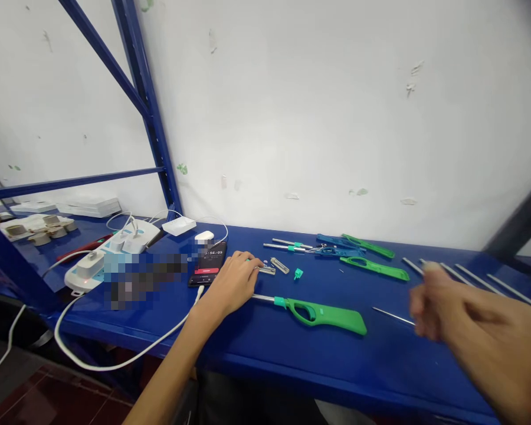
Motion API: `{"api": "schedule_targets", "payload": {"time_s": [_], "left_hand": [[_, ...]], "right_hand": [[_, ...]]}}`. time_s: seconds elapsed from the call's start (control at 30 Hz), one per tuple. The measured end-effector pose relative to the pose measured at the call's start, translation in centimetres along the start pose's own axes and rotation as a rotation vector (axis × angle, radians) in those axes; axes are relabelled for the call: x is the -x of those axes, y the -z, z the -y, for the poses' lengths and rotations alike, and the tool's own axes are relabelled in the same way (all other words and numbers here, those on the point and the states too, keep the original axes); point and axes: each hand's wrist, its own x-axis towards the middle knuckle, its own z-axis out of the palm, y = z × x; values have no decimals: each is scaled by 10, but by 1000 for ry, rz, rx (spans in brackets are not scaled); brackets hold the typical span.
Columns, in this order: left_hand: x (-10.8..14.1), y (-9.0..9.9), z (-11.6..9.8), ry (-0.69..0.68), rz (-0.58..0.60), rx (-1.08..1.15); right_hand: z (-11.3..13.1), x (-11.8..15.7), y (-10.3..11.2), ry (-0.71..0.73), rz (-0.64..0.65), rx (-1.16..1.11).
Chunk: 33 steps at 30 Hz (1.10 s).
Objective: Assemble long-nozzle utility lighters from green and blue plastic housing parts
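Observation:
My left hand (235,282) rests on the blue shelf top with bent fingers close together at some small parts. Its fingertips are partly hidden, so what they grip is unclear. Beside them lie a small clear-and-metal piece (280,265) and a teal plastic piece (298,274). A green long-necked lighter (331,317) lies in front, its metal tube running toward my left hand. My right hand (460,319), blurred by motion, is curled with the thumb against the fingers; anything inside it is hidden. A thin metal rod (393,316) lies behind it.
Green casing halves (376,268), blue casings (340,251) and several metal tubes (515,292) lie toward the wall. On the left are a phone (209,265), a white power strip (88,268) and a looping white cable (115,367). A blue upright (153,118) stands behind.

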Motion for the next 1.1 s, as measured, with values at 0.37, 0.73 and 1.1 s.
{"api": "schedule_targets", "payload": {"time_s": [0.37, 0.73, 1.1], "left_hand": [[22, 19, -67, -150, 200, 119], [10, 30, -48, 231, -1, 92], [18, 18, -77, -120, 178, 211]], "right_hand": [[-52, -38, -18, -131, 259, 117], [-35, -35, -3, -465, 123, 1], [-49, -38, -24, -353, 342, 59]]}}
